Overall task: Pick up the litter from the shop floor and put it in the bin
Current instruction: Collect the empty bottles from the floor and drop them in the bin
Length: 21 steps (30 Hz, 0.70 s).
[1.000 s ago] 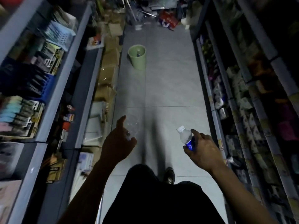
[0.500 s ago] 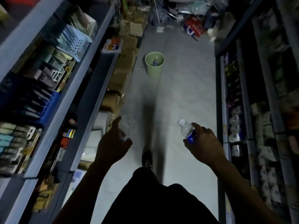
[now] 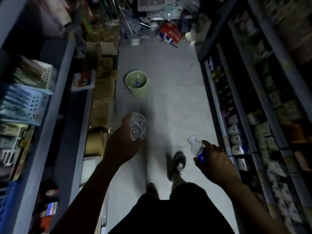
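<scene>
Crushed clear bottle [image 3: 137, 127] gripped by left hand [image 3: 124, 146], blue-label bottle [image 3: 198, 150] pinched in right hand [image 3: 215, 163] fingers, green bin [image 3: 137, 86] ahead on floor [image 3: 175, 102]

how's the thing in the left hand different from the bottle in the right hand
The left hand grips a crumpled clear plastic container with no label or cap showing; the right hand holds a water bottle that keeps its shape, with a blue label and white cap. The container looks wider and squashed, the bottle slim. Both are clear plastic, carried short of the green bin.
</scene>
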Each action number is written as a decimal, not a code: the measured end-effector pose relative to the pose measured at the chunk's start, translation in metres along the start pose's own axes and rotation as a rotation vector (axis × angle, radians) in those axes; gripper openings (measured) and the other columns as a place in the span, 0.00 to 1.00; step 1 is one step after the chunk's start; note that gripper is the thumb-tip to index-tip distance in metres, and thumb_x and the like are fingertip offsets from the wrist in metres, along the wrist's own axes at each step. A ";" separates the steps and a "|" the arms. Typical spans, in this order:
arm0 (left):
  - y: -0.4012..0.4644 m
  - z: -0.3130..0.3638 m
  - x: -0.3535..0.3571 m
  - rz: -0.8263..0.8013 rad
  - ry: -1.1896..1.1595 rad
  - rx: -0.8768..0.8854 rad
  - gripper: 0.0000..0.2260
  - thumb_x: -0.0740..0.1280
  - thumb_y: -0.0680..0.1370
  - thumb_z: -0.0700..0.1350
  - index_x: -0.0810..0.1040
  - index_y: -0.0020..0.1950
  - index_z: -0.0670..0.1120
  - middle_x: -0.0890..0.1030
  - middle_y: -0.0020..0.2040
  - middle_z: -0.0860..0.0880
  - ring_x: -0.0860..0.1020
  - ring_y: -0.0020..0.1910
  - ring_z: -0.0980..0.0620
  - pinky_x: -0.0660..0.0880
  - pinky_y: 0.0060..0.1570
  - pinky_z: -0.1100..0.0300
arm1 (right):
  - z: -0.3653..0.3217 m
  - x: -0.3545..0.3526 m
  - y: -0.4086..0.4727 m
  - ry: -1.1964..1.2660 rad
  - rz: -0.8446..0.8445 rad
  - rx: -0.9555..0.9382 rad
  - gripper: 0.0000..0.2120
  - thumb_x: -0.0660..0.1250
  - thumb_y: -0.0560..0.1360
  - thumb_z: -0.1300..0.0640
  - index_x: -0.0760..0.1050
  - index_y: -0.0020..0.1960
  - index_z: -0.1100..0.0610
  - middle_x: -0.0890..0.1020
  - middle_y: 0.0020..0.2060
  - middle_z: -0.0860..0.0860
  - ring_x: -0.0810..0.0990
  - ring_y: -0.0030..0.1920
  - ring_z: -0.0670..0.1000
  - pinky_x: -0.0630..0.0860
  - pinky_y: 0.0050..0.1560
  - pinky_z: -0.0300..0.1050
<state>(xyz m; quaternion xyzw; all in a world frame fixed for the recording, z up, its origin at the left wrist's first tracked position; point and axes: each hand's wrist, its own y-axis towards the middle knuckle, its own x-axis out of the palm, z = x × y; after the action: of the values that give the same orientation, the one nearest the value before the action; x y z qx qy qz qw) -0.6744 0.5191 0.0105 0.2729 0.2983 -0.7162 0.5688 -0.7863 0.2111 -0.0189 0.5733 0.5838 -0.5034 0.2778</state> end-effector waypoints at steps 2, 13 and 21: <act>0.037 0.014 0.004 -0.020 -0.021 0.004 0.41 0.68 0.68 0.60 0.59 0.79 0.53 0.80 0.64 0.50 0.82 0.57 0.47 0.82 0.52 0.47 | 0.011 -0.007 0.030 0.011 -0.007 -0.001 0.34 0.74 0.69 0.44 0.68 0.70 0.55 0.82 0.51 0.56 0.79 0.50 0.60 0.78 0.48 0.53; 0.179 0.059 0.029 0.031 0.103 0.006 0.44 0.66 0.70 0.65 0.55 0.81 0.49 0.83 0.56 0.47 0.83 0.45 0.49 0.80 0.42 0.57 | 0.034 -0.068 0.215 -0.017 -0.006 -0.109 0.37 0.74 0.69 0.41 0.69 0.72 0.55 0.81 0.53 0.53 0.78 0.54 0.58 0.76 0.51 0.52; 0.242 0.047 0.014 0.132 0.098 -0.191 0.42 0.76 0.73 0.48 0.55 0.80 0.50 0.80 0.46 0.55 0.77 0.36 0.62 0.70 0.34 0.69 | -0.003 -0.095 0.352 -0.015 -0.061 -0.315 0.38 0.75 0.69 0.43 0.68 0.73 0.59 0.79 0.54 0.55 0.77 0.54 0.59 0.76 0.50 0.52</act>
<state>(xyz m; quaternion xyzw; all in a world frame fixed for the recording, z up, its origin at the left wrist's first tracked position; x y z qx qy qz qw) -0.4434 0.4330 0.0040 0.2710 0.3739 -0.6312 0.6231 -0.4335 0.1189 -0.0272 0.5008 0.6708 -0.4178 0.3531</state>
